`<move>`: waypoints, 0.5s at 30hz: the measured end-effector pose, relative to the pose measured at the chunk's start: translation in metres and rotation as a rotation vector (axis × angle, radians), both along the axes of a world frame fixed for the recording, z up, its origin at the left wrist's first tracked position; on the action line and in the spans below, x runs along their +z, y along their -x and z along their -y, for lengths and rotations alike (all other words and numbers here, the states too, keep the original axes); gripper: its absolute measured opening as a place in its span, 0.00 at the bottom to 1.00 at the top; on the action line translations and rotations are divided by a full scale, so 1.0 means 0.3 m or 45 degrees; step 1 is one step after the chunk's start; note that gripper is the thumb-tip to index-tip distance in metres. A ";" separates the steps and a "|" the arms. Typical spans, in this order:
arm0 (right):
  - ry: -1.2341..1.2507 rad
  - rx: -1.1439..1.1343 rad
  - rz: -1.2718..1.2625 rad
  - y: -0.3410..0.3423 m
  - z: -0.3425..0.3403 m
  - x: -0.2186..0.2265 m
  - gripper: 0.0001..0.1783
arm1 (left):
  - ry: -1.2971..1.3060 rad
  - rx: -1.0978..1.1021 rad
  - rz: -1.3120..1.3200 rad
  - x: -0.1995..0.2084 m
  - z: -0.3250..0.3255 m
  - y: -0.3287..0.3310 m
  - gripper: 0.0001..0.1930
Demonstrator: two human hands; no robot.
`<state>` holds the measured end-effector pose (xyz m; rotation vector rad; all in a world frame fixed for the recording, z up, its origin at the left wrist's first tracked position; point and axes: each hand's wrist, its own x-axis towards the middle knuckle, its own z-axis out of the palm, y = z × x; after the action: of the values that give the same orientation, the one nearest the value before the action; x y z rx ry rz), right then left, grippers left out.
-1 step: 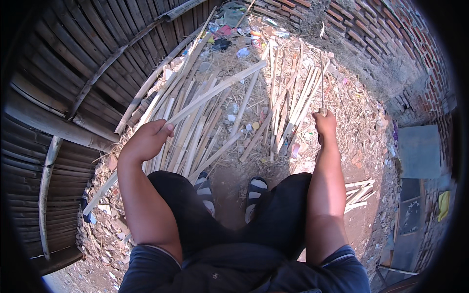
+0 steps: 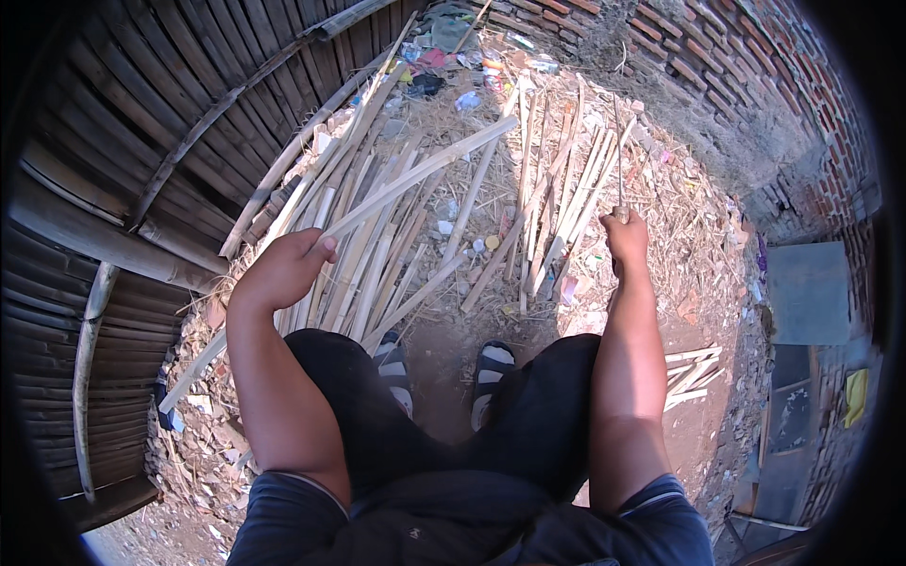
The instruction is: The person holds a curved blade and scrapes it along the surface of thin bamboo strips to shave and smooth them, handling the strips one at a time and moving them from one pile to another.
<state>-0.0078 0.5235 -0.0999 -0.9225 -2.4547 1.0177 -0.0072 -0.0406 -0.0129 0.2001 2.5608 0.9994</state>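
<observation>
My left hand (image 2: 291,269) is closed around a long, pale split-bamboo strip (image 2: 420,177). The strip slants from beside my left forearm up toward the middle of the view, above other strips. In my right hand (image 2: 627,243) is a long knife (image 2: 620,214), gripped by its wooden handle. Its narrow blade points away from me, seen nearly edge-on, apart from the held strip. Beneath my left hand lies a loose heap of bamboo strips (image 2: 377,259). Another spread of strips (image 2: 585,179) lies on the ground left of the knife.
A dark bamboo-slat wall (image 2: 179,104) rises on the left, and a worn brick wall (image 2: 755,85) on the right. Litter (image 2: 429,85) lies at the far end. Short pale pieces (image 2: 692,375) rest beside my right forearm. A grey panel (image 2: 809,292) stands at the right.
The knife's blade has tilted very slightly to the left. My left hand and its bamboo strip are almost unmoved.
</observation>
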 end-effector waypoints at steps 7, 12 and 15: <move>-0.183 0.585 -0.008 -0.018 0.322 0.199 0.18 | -0.013 0.019 0.038 0.010 -0.035 -0.016 0.22; -0.378 0.954 -0.030 -0.052 0.504 0.262 0.19 | -0.037 -0.015 0.060 0.003 -0.026 -0.007 0.23; -0.546 1.108 -0.065 -0.064 0.554 0.248 0.19 | -0.108 -0.036 -0.013 -0.023 -0.020 -0.003 0.23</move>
<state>0.0115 0.3572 -0.0256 0.3478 -2.8845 0.6411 -0.0063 -0.0345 -0.0197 0.2648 2.5194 1.0998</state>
